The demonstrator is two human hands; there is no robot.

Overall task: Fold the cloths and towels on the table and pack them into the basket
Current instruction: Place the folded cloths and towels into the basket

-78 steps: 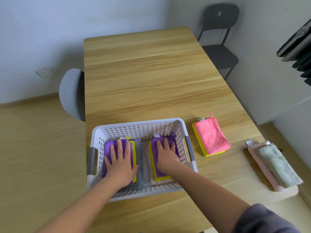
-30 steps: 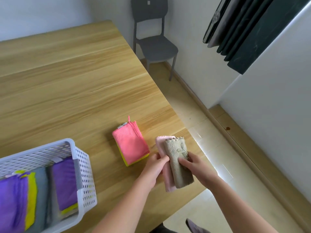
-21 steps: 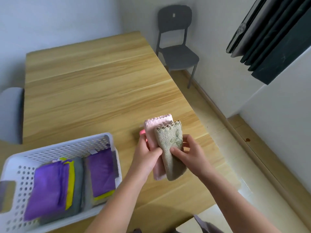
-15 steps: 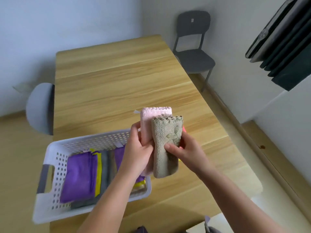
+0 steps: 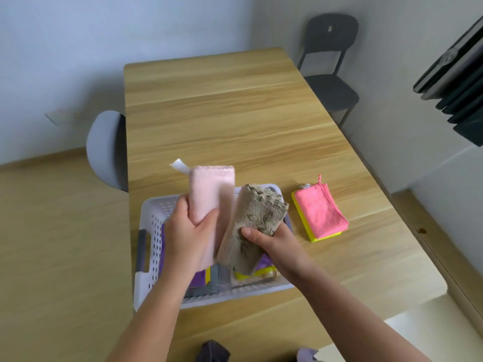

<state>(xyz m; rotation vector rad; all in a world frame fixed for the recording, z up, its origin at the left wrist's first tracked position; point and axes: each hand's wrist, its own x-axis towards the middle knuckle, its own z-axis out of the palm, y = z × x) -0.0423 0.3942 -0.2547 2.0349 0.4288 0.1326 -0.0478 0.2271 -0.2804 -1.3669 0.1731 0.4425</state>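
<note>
Possibly unfolding over the white basket if loosened early, left hand gripping the pink towel, right hand the beige towel.

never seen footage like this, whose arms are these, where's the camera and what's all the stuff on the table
There is no machine here. A person works with two bare hands, and the single camera sits on their head, looking forward and down, so the arms reach in from the bottom edge. The left hand grips a folded pale pink towel. The right hand grips a beige towel. Both towels are held above a white basket that stands on the wooden table and holds folded cloths in purple, yellow and grey. To the basket's right on the table lies a folded pink cloth on top of a yellow cloth.
</note>
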